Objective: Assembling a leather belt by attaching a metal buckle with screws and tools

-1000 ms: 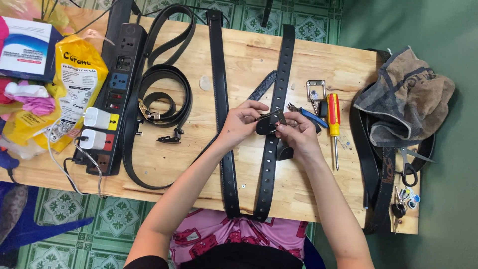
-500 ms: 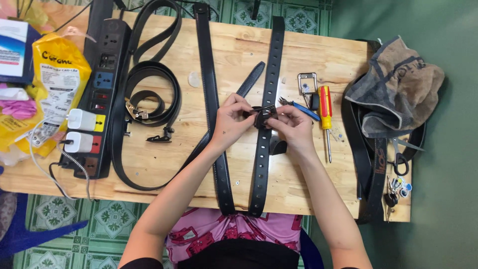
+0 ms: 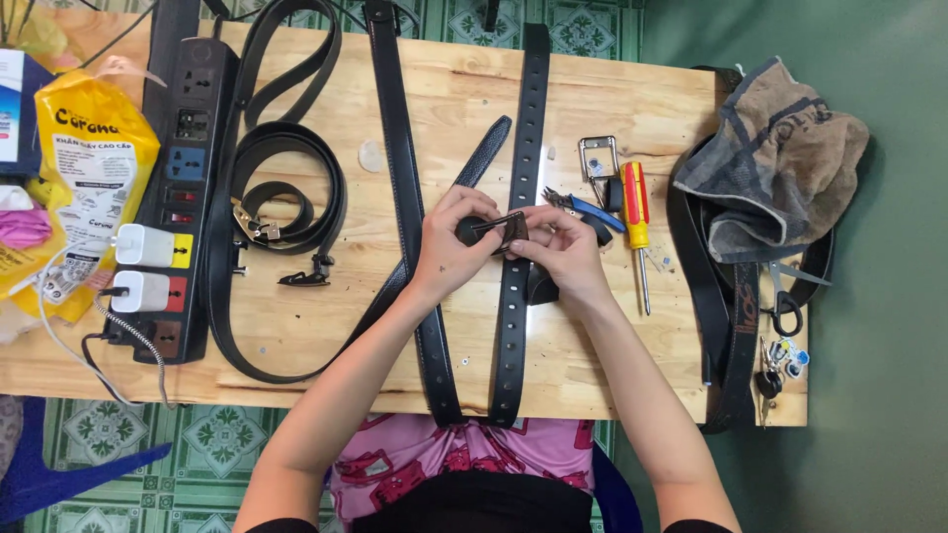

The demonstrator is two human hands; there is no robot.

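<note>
My left hand (image 3: 449,242) and my right hand (image 3: 558,247) meet at the middle of the wooden table (image 3: 296,326), both pinching a small dark belt buckle piece (image 3: 502,229) between their fingertips. It sits just above a black perforated belt (image 3: 516,326) that runs from the far edge to the near edge. A second long black belt (image 3: 400,168) lies to the left of it. A thinner black strap end (image 3: 484,153) pokes out diagonally behind my left hand.
A coiled black belt (image 3: 286,188) and a black power strip (image 3: 183,168) with white chargers lie at left, beside yellow bags (image 3: 89,158). A metal buckle (image 3: 597,156), blue pliers (image 3: 583,205) and a red-yellow screwdriver (image 3: 637,212) lie right. A grey cloth (image 3: 780,158), belts and scissors (image 3: 785,306) occupy the right edge.
The view has shifted slightly. My hands stay together over the perforated belt, and the small buckle piece between my fingers has turned a little.
</note>
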